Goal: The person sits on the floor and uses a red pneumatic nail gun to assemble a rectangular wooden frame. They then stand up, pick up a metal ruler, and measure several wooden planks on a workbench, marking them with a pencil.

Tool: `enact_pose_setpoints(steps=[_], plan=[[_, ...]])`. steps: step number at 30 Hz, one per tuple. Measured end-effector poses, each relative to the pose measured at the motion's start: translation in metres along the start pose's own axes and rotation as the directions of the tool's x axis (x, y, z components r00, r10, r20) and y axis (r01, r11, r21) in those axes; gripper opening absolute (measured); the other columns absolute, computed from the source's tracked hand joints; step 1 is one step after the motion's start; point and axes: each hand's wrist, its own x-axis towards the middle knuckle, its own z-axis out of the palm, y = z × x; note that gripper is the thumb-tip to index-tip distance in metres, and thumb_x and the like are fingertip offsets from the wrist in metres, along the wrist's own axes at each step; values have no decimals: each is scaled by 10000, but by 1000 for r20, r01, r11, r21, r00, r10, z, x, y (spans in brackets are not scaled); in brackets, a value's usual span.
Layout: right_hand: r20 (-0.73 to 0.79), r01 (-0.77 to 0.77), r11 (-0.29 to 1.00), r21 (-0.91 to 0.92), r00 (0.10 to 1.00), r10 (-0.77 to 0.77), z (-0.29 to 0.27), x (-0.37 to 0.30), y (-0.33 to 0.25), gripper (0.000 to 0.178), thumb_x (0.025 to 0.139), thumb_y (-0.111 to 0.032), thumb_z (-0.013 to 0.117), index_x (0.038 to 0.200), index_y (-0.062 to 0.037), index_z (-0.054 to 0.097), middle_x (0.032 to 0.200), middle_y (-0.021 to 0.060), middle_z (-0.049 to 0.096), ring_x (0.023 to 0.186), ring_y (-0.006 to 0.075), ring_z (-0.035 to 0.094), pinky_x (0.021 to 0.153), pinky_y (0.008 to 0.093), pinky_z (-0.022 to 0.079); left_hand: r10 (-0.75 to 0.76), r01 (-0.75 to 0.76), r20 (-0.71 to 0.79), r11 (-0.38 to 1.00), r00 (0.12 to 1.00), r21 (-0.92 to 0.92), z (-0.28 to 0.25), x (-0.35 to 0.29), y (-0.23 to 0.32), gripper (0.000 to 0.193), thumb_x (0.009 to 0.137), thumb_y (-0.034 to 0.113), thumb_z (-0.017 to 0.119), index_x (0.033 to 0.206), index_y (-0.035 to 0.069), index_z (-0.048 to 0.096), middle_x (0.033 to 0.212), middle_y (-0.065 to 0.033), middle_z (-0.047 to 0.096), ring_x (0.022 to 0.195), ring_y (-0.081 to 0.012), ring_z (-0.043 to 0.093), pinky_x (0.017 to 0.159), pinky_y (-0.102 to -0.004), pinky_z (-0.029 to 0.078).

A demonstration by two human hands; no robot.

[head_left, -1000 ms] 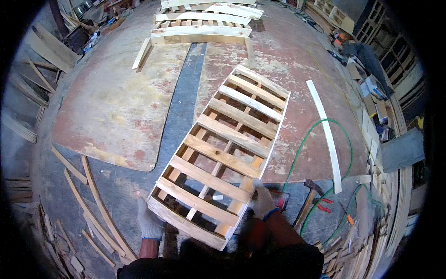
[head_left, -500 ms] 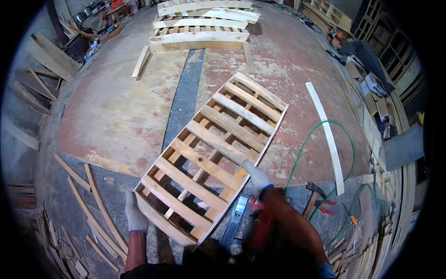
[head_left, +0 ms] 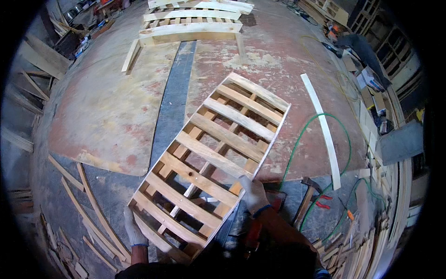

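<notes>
A long slatted wooden frame (head_left: 204, 182), with pale slats across thin side rails, slants in front of me from lower left to upper right. My left hand (head_left: 134, 231), in a white knit glove, grips its near left corner, fingers partly hidden by the wood. On the right long edge, the gloved fingers of my right hand (head_left: 254, 196) are closed round the rail. Beside my right forearm is a red tool (head_left: 253, 232), mostly in shadow and too covered to name. A hammer (head_left: 304, 203) and red-handled pliers (head_left: 323, 202) lie farther right.
A green hose (head_left: 292, 157) loops on the floor around a long white wooden strip (head_left: 321, 132). Loose wooden strips (head_left: 95, 204) lie at left. More slatted frames (head_left: 190, 29) stand at the far end. Boxes (head_left: 367, 79) and scrap wood (head_left: 357, 255) line the right side.
The slatted frame's near end has shifted a little left and toward me, both hands moving with it. My left fingers now wrap the corner more. The whole view has shifted slightly too.
</notes>
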Motion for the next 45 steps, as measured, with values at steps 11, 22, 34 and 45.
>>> enact_pose_setpoints(steps=[11,22,34,45], plan=[[3,-191,332,924,871,491,-19,12,-36,279,995,-327,673,997,-48,660,888,95,675,770,238,654,710,372,562,53,-144,394,968,918,203,16,135,31,547,1028,494,554,1329,39,592,1230,-153,635,1159,-294,609,983,-413,518],[-83,-234,506,830,846,527,-53,45,-5,523,1044,-502,562,1336,-67,567,1227,144,643,1108,334,664,960,474,581,582,-588,687,-393,436,706,95,207,-38,555,1007,275,547,1492,25,441,1464,-210,499,1406,-360,440,1216,-484,303],[-13,-388,569,725,818,575,-65,54,-48,556,1031,-460,629,1437,-92,534,1317,120,639,1220,281,626,1006,477,563,330,-542,756,-543,565,642,97,183,-11,704,961,286,552,1539,-69,362,1593,-289,368,1521,-459,280,1274,-549,182],[21,-682,508,526,607,795,-75,55,-115,520,953,-444,720,1276,-48,625,1179,97,650,1056,251,671,847,437,606,32,-409,411,190,911,893,232,45,107,585,1061,429,526,1443,-15,550,1376,-277,629,1297,-394,604,1090,-424,475]])
